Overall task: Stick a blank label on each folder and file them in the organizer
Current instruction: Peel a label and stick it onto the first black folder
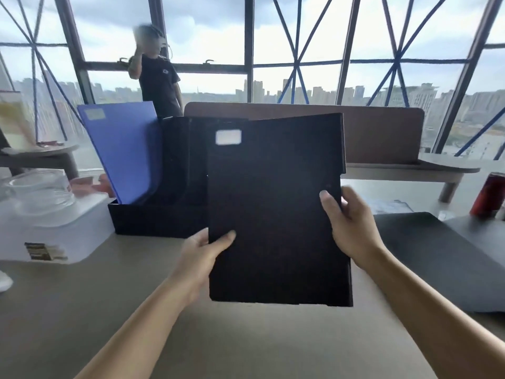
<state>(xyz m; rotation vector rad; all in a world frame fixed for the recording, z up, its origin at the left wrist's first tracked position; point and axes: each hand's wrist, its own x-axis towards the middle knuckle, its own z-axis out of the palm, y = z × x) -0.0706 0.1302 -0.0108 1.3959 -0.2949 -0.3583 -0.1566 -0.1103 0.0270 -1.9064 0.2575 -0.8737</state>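
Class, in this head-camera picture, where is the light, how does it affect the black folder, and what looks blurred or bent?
Head view: daylight enters through the tall windows behind, so the flat black folder is a dark slab with only its white blank label bright; the clear plastic box at left and red can at right are smeared; window bars lean, wide-angle distortion.

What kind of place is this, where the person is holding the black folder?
Most likely an office on a high floor: tall windows look out over city towers, a desk divider stands behind the table, and a black organizer holds a blue folder.
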